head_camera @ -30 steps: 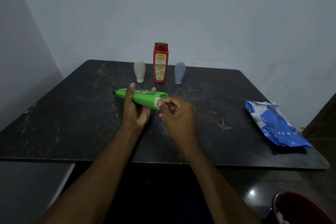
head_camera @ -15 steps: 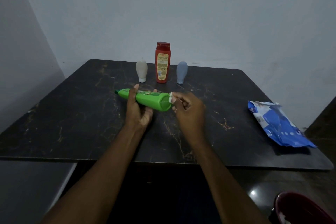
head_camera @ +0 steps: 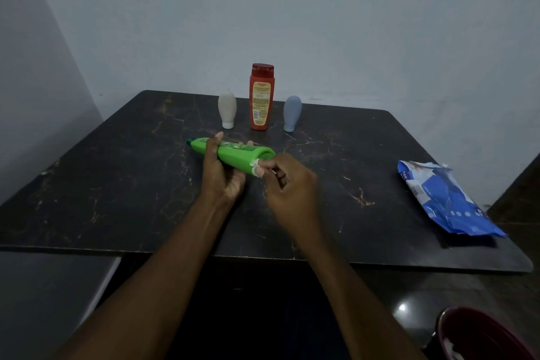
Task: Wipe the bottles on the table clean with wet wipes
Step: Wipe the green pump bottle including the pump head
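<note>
Head view showed the green bottle [head_camera: 233, 155] held sideways over the desk [head_camera: 117, 184]. The left hand [head_camera: 222, 175] had its fingers curled round the bottle's middle. The right hand [head_camera: 289, 184] pinched a small white wet wipe [head_camera: 257, 168] against the bottle's flat end. A white bottle [head_camera: 227, 109], a red bottle [head_camera: 261, 96] and a grey-blue bottle [head_camera: 291, 113] stood in a row at the back. They probably waited their turn, so most of the job looked left. The blue wipes pack [head_camera: 444, 199] lay far right.
</note>
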A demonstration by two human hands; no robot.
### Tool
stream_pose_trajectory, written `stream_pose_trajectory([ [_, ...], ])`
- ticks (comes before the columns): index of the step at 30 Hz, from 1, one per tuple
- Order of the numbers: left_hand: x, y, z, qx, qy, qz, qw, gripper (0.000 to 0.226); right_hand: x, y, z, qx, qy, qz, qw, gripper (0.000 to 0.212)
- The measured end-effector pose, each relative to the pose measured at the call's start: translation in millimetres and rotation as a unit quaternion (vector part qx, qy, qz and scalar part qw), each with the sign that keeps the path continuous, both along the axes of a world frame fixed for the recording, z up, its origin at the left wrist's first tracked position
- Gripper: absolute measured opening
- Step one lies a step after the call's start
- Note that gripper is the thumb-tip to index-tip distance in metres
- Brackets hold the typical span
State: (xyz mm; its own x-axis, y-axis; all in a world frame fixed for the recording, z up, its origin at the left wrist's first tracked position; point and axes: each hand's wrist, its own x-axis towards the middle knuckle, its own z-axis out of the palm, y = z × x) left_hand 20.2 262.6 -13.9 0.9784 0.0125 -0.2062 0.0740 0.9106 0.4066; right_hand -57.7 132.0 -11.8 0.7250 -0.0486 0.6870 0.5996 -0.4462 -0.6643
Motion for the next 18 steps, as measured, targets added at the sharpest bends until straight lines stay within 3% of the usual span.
stream_pose_trajectory([
  [8, -0.4, -0.5, 1.5, 0.003, 0.003, 0.014, 1.000, 0.062, 9.2, -17.2, -0.5, -0.007, 0.112, -0.060, 0.992, 0.010],
  [14, -1.4, -0.8, 1.8, 0.020, -0.007, 0.009, 1.000, 0.064, 5.7, -5.3, 8.8, -0.001, 0.059, -0.014, 0.998, 0.010],
  [18, -1.7, -1.5, 2.4, 0.019, -0.003, 0.019, 1.000, 0.062, 10.8, -22.1, 1.3, -0.003, 0.109, -0.055, 0.993, 0.011],
])
